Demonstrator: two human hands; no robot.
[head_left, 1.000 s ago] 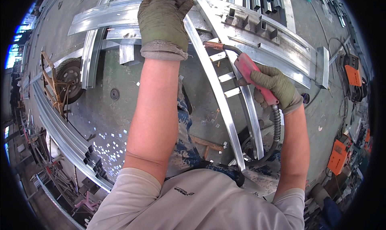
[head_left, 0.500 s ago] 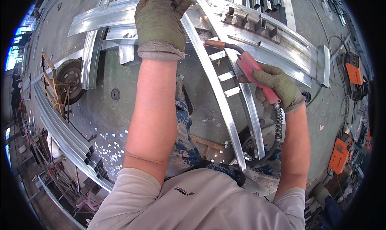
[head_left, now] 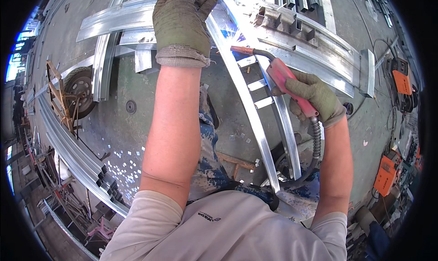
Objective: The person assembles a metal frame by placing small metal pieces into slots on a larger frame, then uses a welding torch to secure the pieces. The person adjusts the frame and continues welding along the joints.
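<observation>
My right hand (head_left: 315, 94), in an olive glove, is closed around the red handle of a welding torch (head_left: 287, 80). The torch's copper-coloured nozzle (head_left: 242, 49) points left between two long metal rails. A bright white-blue arc with sparks (head_left: 239, 30) glows just beyond the nozzle. The rails and short crosspieces (head_left: 257, 85) form a ladder-like metal frame (head_left: 248, 110), its near end close to my lap. My left hand (head_left: 182, 26), also gloved, is raised at the top edge beside the left rail. Its fingers are bent and partly cut off; whatever they hold is hidden.
Steel channels (head_left: 324, 62) lie crosswise under the frame's far part, with short square tubes (head_left: 296, 28) on them. A wheel (head_left: 80, 91) and long profiles (head_left: 68, 144) are at left. Orange machines (head_left: 385, 176) stand at right. Small metal scraps (head_left: 125, 169) litter the floor.
A bright arc with sparks has appeared near the torch nozzle. The torch and my right hand have barely shifted; my left hand stays in place.
</observation>
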